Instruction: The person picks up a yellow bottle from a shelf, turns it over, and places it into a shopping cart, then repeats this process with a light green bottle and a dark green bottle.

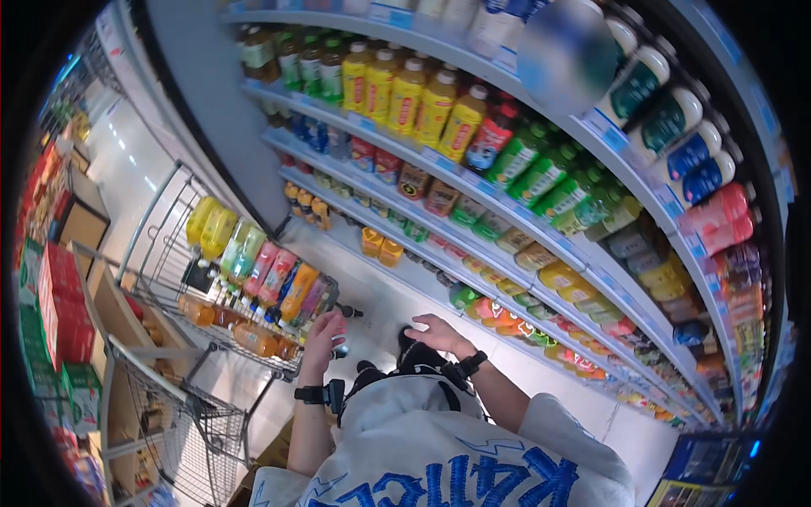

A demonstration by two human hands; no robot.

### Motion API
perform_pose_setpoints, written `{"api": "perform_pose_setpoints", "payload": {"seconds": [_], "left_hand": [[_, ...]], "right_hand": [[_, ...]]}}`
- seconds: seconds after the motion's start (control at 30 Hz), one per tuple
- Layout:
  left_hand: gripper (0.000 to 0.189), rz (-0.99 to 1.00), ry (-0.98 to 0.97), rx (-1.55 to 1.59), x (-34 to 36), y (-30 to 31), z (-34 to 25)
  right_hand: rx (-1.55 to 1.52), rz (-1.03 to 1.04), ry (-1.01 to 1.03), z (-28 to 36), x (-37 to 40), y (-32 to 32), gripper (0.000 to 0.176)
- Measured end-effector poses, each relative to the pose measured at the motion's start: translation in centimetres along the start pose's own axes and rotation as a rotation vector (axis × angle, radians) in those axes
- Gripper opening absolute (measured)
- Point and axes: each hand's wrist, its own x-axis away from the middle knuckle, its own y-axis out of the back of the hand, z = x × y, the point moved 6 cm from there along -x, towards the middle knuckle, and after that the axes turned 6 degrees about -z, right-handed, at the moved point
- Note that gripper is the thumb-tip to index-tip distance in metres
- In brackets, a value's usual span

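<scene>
My left hand (324,335) is raised beside the near side of a wire shopping cart (152,293), fingers loosely bent and apart, with nothing in them. The cart holds several rows of drink bottles: yellow bottles (211,226), green bottles (247,251), red-pink bottles (275,275) and an orange bottle (301,290). Amber bottles (253,340) lie along the cart's lower side. My right hand (432,331) hovers above the floor between the cart and the shelves, fingers stretched out and empty. Neither hand touches a bottle on the shelves.
A long shelf unit (397,135) curves along the right, stocked with yellow bottles (409,95), green bottles (537,173) and white bottles (646,80). Another wire cart part with a grey handle (145,367) stands at lower left. Red boxes (63,291) are stacked beyond it.
</scene>
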Motion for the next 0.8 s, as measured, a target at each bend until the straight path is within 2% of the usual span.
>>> {"api": "perform_pose_setpoints", "payload": {"seconds": [0.13,0.2,0.3,0.4,0.5,0.53,0.6,0.63,0.7,0.73,0.8], "left_hand": [[0.024,0.119,-0.046,-0.125,-0.7,-6.3,-1.2],[0.033,0.203,-0.051,-0.187,-0.9,-10.5,-1.5],[0.033,0.269,-0.097,-0.243,-0.3,-17.9,-2.5],[0.032,0.360,-0.163,-0.293,1.1,-26.4,-4.0],[0.028,0.532,-0.360,-0.349,2.8,-35.2,-5.7],[0.028,0.539,-0.349,-0.355,3.0,-37.5,-5.9],[0.031,0.635,-0.513,-0.226,4.8,-42.8,-8.2],[0.031,0.641,-0.506,-0.229,5.0,-44.8,-8.7],[0.023,0.667,-0.704,-0.331,6.2,-48.3,-10.6],[0.023,0.672,-0.702,-0.336,6.8,-49.8,-11.4],[0.025,0.703,-0.819,-0.335,8.1,-52.6,-13.3]], "right_hand": [[-0.143,-0.078,-0.037,-1.6,1.9,4.0,0.072],[-0.198,-0.136,-0.038,-3.6,2.9,6.1,0.072],[-0.314,-0.167,-0.049,-7.1,4.0,9.1,0.070],[-0.372,-0.280,-0.030,-9.4,5.7,14.1,0.060],[-0.526,-0.532,0.089,-10.6,7.2,20.9,0.036],[-0.533,-0.535,0.077,-10.9,7.5,22.7,0.036],[-0.601,-0.817,0.184,-11.0,8.5,28.0,0.031],[-0.603,-0.822,0.176,-10.9,8.6,30.0,0.031],[-0.520,-1.024,0.297,-9.7,9.7,34.4,0.034],[-0.524,-1.028,0.293,-9.3,9.9,35.8,0.034],[-0.369,-1.183,0.328,-7.8,10.9,38.7,0.049]]}}
